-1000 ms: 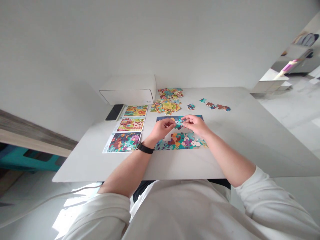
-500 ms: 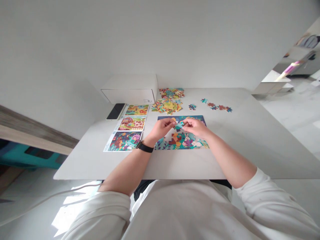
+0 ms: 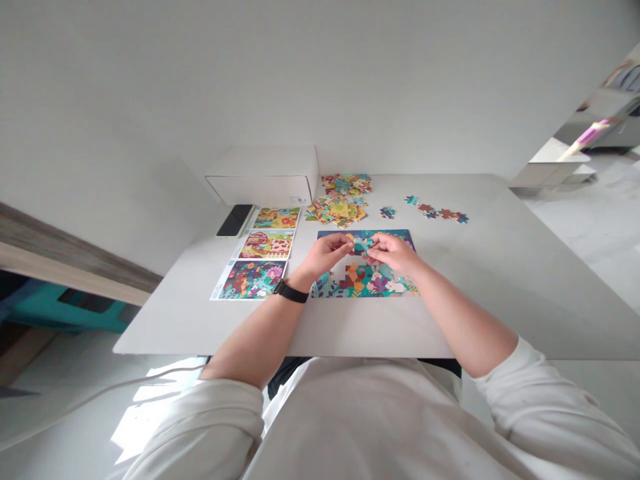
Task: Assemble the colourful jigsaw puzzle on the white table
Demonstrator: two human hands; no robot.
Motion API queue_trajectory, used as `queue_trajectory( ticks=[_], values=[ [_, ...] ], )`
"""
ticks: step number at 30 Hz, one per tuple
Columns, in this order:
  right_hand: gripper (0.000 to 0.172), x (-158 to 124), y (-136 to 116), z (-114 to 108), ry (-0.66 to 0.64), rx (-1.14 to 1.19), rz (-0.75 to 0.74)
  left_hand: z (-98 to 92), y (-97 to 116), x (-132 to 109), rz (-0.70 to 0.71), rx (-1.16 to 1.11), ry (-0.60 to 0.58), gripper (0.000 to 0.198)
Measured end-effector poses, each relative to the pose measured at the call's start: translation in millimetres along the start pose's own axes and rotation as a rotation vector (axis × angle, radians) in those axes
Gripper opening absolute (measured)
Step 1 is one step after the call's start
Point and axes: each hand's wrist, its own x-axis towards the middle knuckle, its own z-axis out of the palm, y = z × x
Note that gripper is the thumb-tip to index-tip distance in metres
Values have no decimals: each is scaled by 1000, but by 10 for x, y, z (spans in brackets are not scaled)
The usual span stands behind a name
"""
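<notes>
A teal jigsaw piece [image 3: 363,247] is between my two hands, over the partly assembled jigsaw puzzle [image 3: 383,283]. My left hand [image 3: 327,255], with a black watch at its wrist, pinches the piece's left side. From the right, my right hand [image 3: 394,254] has thumb and fingers closed on the other side. My hands cover part of the puzzle's upper half. Rabbits, plants and a dark blue border show in it, and a pale gap lies left of its middle.
Piled pieces [image 3: 337,210] lie behind the puzzle. A small piece [image 3: 387,212] and a row of loose pieces [image 3: 440,212] sit at the back right. On the left are a picture sheet [image 3: 265,245], a phone [image 3: 235,221] and a white box [image 3: 263,189].
The teal piece has shifted slightly up and turned a little between my fingers. Both hands remain over the puzzle. The whole view has moved slightly.
</notes>
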Motion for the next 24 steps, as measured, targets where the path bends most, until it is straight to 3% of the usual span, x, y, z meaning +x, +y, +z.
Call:
queue_trajectory(
  ticks=[9, 13, 24],
  values=[
    [35, -11, 61, 13, -104, -48, 12, -24, -13, 21, -46, 29, 54, 44],
    [39, 0, 59, 23, -36, -58, -29, -48, -5, 17, -53, 73, 73, 42],
    [39, -6, 82, 45, -37, -142, -66, -16, -21, 7, -13, 105, -80, 53]
  ],
)
